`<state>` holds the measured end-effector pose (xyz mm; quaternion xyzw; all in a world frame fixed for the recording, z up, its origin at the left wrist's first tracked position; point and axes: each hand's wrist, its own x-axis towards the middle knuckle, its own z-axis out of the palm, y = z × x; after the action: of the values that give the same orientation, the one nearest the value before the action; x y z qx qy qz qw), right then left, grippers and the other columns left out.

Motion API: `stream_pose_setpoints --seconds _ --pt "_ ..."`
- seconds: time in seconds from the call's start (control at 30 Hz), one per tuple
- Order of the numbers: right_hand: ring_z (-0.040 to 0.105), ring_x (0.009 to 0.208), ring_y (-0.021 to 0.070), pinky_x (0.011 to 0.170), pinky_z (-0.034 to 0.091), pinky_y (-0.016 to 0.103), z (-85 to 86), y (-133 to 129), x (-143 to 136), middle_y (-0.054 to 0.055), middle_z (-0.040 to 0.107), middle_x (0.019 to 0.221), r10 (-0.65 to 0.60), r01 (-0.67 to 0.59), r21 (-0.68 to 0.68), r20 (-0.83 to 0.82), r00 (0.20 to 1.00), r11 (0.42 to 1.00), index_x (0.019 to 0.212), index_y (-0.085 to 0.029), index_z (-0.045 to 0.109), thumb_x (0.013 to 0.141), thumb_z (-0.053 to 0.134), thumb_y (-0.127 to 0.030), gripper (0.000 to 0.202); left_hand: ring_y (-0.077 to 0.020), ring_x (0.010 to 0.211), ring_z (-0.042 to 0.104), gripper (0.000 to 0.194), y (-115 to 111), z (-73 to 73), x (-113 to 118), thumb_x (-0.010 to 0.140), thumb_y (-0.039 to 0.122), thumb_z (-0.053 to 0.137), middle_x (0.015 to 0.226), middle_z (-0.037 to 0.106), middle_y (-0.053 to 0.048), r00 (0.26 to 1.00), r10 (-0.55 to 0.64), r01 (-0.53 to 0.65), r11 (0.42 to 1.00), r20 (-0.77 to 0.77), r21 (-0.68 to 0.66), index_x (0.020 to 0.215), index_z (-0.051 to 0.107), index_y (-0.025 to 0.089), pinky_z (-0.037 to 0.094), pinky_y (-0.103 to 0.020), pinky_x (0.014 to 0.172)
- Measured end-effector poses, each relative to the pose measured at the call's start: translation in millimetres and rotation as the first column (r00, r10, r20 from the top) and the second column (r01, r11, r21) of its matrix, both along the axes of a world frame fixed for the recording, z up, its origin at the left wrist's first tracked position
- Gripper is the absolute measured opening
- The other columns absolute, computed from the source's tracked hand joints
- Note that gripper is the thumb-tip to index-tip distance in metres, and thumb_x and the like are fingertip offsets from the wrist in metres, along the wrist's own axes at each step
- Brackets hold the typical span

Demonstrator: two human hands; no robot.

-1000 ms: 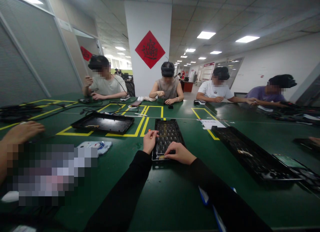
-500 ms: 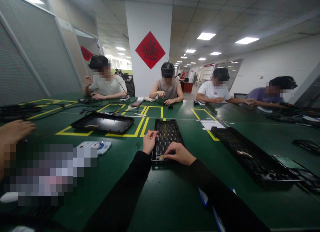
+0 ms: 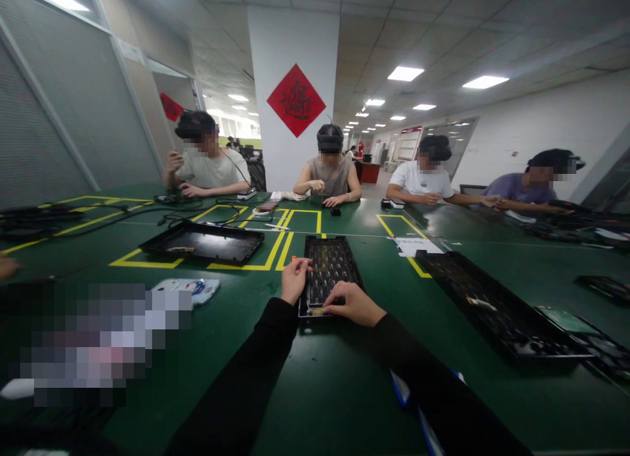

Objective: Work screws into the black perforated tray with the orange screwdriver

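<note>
A black plastic casing (image 3: 350, 262) lies lengthwise before me on the green table, its inside filled with rows of small shiny parts. My left hand (image 3: 294, 282) rests at its left edge, thumb and fingertips pinched together; whatever is between them is too small to make out. A small orange tip (image 3: 294, 258) shows just beyond these fingers. Over the near right corner of the casing, my right hand (image 3: 355, 304) has its fingers drawn into a pinch. At those fingertips is a small yellowish piece (image 3: 316, 311) inside the near end; whether they grip it is unclear.
Another black casing (image 3: 231, 245) lies left, and a long one (image 3: 492, 305) right beside a paper sheet (image 3: 418, 247). Blue-and-white handles (image 3: 401, 389) lie under my right forearm. A light blue packet (image 3: 201, 289) is at left. Several people sit across the table; another person's hand is at far left.
The other person's hand at the far left has drawn back toward the frame's edge. My two hands and the casing have hardly moved.
</note>
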<state>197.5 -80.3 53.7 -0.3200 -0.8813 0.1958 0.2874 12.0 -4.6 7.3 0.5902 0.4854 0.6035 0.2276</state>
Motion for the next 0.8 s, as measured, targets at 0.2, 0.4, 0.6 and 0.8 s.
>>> stream_pose_setpoints --seconds 0.2,0.4,0.6,0.8 --pt "0.055 0.074 0.0140 0.072 0.039 0.026 2.1 -1.1 -0.3 0.003 0.066 0.075 0.004 -0.004 0.005 -0.015 1.000 1.000 0.077 -0.019 0.069 0.073 0.062 -0.035 0.018 -0.0092 0.050 0.050 0.031 0.0 0.4 -0.7 0.080 0.039 0.044 0.064 0.063 -0.002 1.000 0.015 -0.015 1.000 -0.012 0.009 0.086 0.063 0.015 0.040 -0.022 0.057" --pt "0.055 0.075 0.0143 0.073 0.039 0.026 4.6 -3.1 -1.1 0.003 0.067 0.075 -0.007 0.007 -0.004 -0.007 1.000 1.000 0.078 -0.019 0.070 0.073 0.062 -0.035 0.018 -0.0080 0.048 0.046 0.029 -0.7 0.9 0.3 0.081 0.037 0.043 0.060 0.057 0.000 1.000 0.008 -0.009 1.000 0.028 0.022 0.083 0.061 0.015 0.037 -0.021 0.053" --pt "0.055 0.074 0.0143 0.074 0.038 0.027 3.7 -2.2 -1.4 0.003 0.066 0.076 -0.007 0.007 -0.009 0.013 1.000 1.000 0.077 -0.019 0.070 0.072 0.063 -0.036 0.019 -0.0081 0.049 0.045 0.027 -1.0 1.4 0.0 0.082 0.036 0.042 0.059 0.054 0.001 0.999 0.006 -0.008 0.999 0.048 0.051 0.081 0.060 0.015 0.034 -0.020 0.049" --pt "0.057 0.074 0.0138 0.074 0.039 0.026 3.0 -1.2 -0.2 0.003 0.067 0.076 0.014 -0.014 -0.028 0.015 1.000 1.000 0.079 -0.020 0.070 0.073 0.062 -0.035 0.018 -0.0080 0.048 0.045 0.027 2.0 -2.6 -1.1 0.081 0.036 0.043 0.060 0.056 0.001 0.999 0.018 -0.020 0.998 0.028 0.054 0.081 0.060 0.016 0.034 -0.020 0.049"
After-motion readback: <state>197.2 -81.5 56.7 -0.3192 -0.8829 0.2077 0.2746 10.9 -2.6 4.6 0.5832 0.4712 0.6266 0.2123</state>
